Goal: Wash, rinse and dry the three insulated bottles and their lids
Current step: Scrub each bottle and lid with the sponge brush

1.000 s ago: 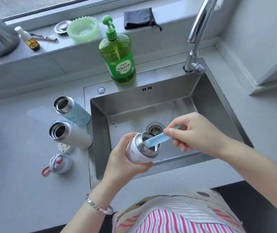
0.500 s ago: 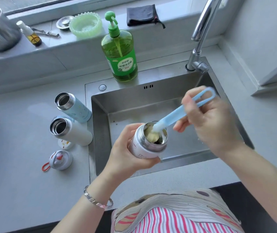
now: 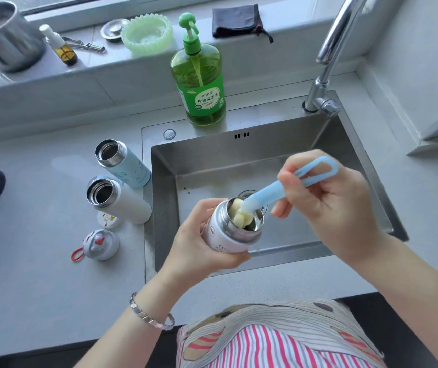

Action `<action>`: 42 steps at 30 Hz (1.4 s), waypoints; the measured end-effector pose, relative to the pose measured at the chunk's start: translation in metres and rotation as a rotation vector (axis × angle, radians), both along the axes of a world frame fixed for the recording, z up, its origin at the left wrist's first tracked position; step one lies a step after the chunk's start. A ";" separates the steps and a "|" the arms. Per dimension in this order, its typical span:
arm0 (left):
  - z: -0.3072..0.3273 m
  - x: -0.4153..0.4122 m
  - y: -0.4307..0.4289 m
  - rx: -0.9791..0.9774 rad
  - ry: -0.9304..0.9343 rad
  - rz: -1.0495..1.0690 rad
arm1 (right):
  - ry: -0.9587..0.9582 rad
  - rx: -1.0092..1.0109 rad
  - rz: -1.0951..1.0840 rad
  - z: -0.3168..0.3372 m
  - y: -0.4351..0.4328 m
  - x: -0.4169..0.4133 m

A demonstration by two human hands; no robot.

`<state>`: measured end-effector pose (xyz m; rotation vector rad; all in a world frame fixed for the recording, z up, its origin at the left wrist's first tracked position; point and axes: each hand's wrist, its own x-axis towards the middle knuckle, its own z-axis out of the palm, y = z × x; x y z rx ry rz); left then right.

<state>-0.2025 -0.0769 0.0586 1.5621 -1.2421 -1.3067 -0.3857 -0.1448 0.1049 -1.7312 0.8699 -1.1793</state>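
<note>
My left hand (image 3: 199, 245) grips a white insulated bottle (image 3: 228, 235), tilted over the front of the steel sink (image 3: 164, 197). My right hand (image 3: 332, 208) holds a light blue bottle brush (image 3: 281, 185) by its looped handle. The brush's pale yellow sponge head (image 3: 241, 217) sits in the bottle's open mouth. On the counter left of the sink stand a light blue bottle (image 3: 124, 166) and a white bottle (image 3: 116, 200), both open. A grey lid with an orange loop (image 3: 99, 245) and a small white lid (image 3: 109, 220) lie in front of them.
A green dish soap pump bottle (image 3: 199, 86) stands on the sink's back rim, with the tap (image 3: 326, 62) to its right. The window ledge holds a metal pot (image 3: 2, 35), a small spray bottle (image 3: 59, 46), a green dish (image 3: 147, 33) and a dark cloth (image 3: 236, 21).
The brush was pushed deep into the bottle a second ago. It has since been drawn upward, so its sponge head now shows at the mouth, and my right hand has risen to the right.
</note>
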 end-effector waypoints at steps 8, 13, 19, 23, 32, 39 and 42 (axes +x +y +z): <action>-0.002 -0.001 0.008 0.020 0.015 0.030 | 0.076 -0.092 -0.035 0.005 0.000 -0.002; 0.003 -0.002 0.010 -0.016 0.029 0.038 | 0.095 0.058 0.023 -0.007 0.002 0.000; 0.008 0.001 0.002 -0.137 -0.091 0.041 | 0.057 0.045 -0.042 0.000 0.002 0.004; 0.005 0.003 0.006 -0.132 -0.081 0.080 | 0.117 0.049 0.004 0.009 0.003 -0.001; 0.003 -0.006 0.010 -0.131 -0.099 0.116 | -0.071 0.253 0.070 0.018 0.005 0.004; 0.002 -0.011 0.015 -0.178 -0.114 0.145 | 0.036 0.381 -0.045 0.019 0.008 0.008; 0.001 -0.010 0.012 -0.238 -0.130 0.183 | 0.071 0.372 -0.126 0.015 0.013 0.012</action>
